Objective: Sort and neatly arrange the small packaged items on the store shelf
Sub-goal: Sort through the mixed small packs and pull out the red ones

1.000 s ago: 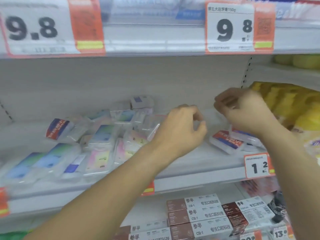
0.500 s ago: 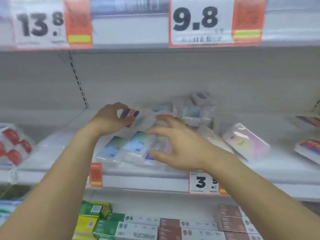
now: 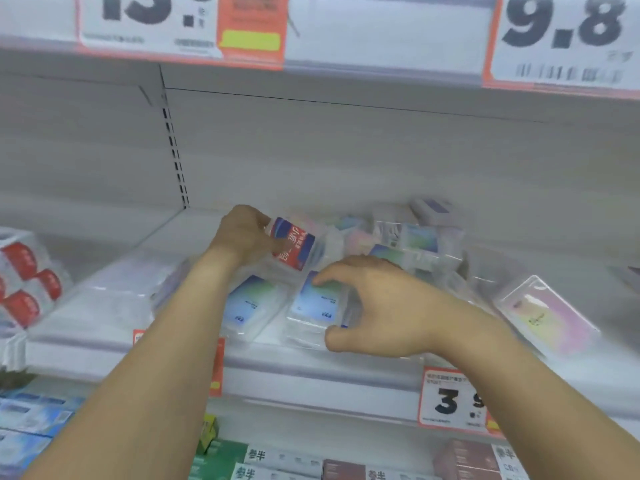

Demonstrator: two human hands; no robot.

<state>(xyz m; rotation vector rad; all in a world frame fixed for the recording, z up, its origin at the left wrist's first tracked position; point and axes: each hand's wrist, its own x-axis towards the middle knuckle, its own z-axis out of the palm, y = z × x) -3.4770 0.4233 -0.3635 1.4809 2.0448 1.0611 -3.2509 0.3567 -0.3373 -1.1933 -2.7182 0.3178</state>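
My left hand [image 3: 242, 237] grips a small clear pack with a red and blue label [image 3: 294, 245], held tilted above the pile. My right hand [image 3: 377, 306] reaches over a clear pack with a blue-green card [image 3: 315, 306] at the shelf front, index finger touching its top and thumb at its near corner. A second blue-green pack [image 3: 247, 304] lies just to its left. Several more clear packs [image 3: 412, 237] sit in a loose heap behind. A pink and yellow pack [image 3: 545, 315] lies apart at the right.
The white shelf [image 3: 311, 368] carries a 3.9 price tag [image 3: 450, 400] on its front edge. Red and white packs [image 3: 24, 282] are stacked at the left. Boxes [image 3: 270, 462] fill the shelf below. Price tags [image 3: 564, 39] hang on the upper shelf.
The view swung left from the right end of the shelf to the pile. My left hand took hold of the red and blue pack and lifted it. My right hand came down onto the front blue-green pack.
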